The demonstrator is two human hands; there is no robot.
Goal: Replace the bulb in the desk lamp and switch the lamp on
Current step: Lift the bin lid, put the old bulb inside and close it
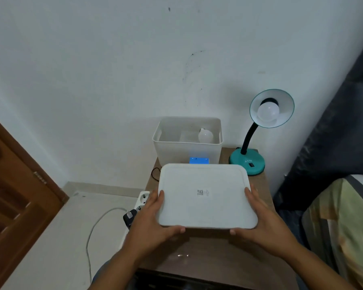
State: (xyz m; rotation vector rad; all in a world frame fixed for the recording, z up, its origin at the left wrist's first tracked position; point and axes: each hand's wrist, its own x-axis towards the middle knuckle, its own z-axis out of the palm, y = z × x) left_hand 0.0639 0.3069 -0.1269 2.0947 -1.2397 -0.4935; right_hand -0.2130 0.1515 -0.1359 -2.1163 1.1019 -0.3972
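A teal desk lamp stood at the far right corner of a small brown table, its black gooseneck curving up to a shade tilted toward the camera, with a white bulb seated in the socket and unlit. Just to its left, an open white bin sat against the wall and held a second white bulb lying in its right half. A small blue box stood on the table in front of the bin.

Nearer the camera, a person held the bin's white lid flat above the tabletop (a small printed label faced up at its centre). The left hand gripped the lid's left edge, fingers along the side and thumb curled under the near corner; the right hand gripped the right edge the same way.

Beyond the table's left side, a white power strip lay on the pale floor with a black plug in it, and a grey cable looped away. A wooden door stood at left; striped bedding showed at right.
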